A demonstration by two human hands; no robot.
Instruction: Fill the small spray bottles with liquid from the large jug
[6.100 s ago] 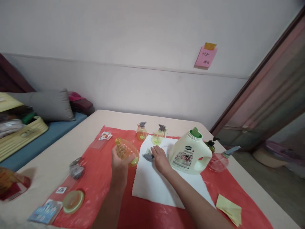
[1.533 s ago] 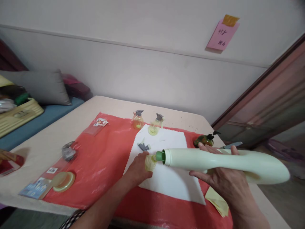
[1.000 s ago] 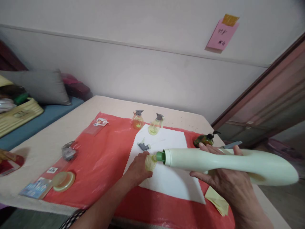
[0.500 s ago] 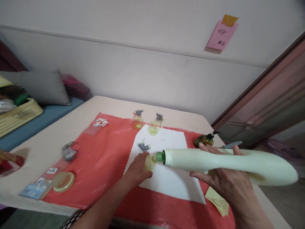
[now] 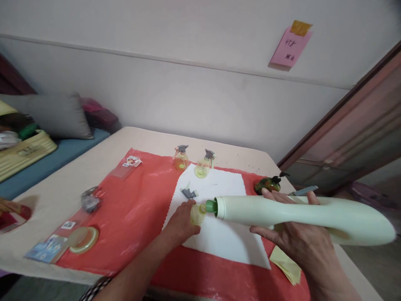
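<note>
From over the person's shoulder, everything arranges itself around the white cloth (image 5: 216, 209) spread on the red mat (image 5: 131, 209). The left hand (image 5: 181, 221) rests on the cloth's near-left part, fingers wrapped around a small yellowish bottle (image 5: 198, 214) that stands there with its mouth open. The right hand (image 5: 294, 238) grasps the big pale-green jug (image 5: 300, 214) from below and holds it almost level above the cloth's right edge — its green spout (image 5: 211, 205) touches, or all but touches, the small bottle's mouth. Whether liquid is running I cannot tell.

Just beyond the left hand, on the cloth, lies a grey spray head (image 5: 189, 192), loose. At the cloth's far edge stand two small spray bottles with grey triggers, one orange-tinted (image 5: 181, 159) just off the far-left corner, one yellow (image 5: 205, 165) on the far edge itself. Off the cloth's far-right corner lies a dark green pump bottle (image 5: 267, 183), partly hidden by the right hand's fingers. Near the cloth's near-right corner lie folded yellow sheets (image 5: 286, 265).

Well to the left of the cloth — at the mat's near-left corner — sits a round yellowish lid (image 5: 83, 238) beside a blue packet (image 5: 44, 249); a crumpled grey thing (image 5: 90, 201) lies farther back, and a small printed card (image 5: 132, 160) near the mat's far-left corner. On the wall above hangs a pink note (image 5: 290, 42).
</note>
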